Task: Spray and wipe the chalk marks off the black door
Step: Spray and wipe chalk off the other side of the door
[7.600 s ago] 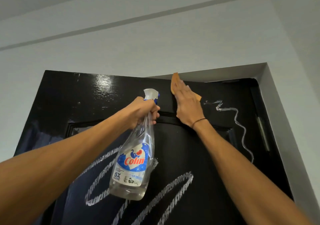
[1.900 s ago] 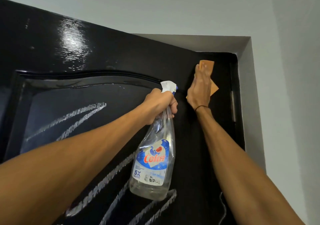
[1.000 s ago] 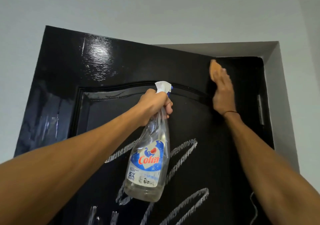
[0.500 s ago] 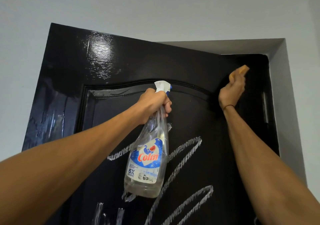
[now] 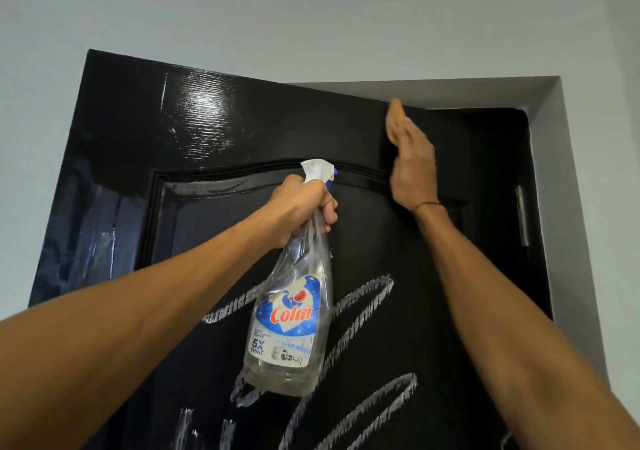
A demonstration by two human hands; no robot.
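The black door (image 5: 221,127) stands ajar and fills the middle of the head view. White chalk marks (image 5: 363,314) loop across its lower panel. My left hand (image 5: 301,207) grips the neck of a clear spray bottle (image 5: 291,321) with a blue and red label, nozzle up, held in front of the panel. My right hand (image 5: 414,169) presses an orange cloth (image 5: 394,120) flat against the door's top rail near its upper right corner, fingers straight. Most of the cloth is hidden under the hand.
A pale wall (image 5: 311,16) surrounds the door. The grey door frame recess (image 5: 550,207) runs down the right side, with a metal hinge (image 5: 521,217) beside it. Wet glossy streaks (image 5: 204,117) show on the door's upper left.
My right hand with the cloth has swept left along the top rail, from the upper right corner toward the middle, and flattened out. The bottle has stayed roughly where it was.
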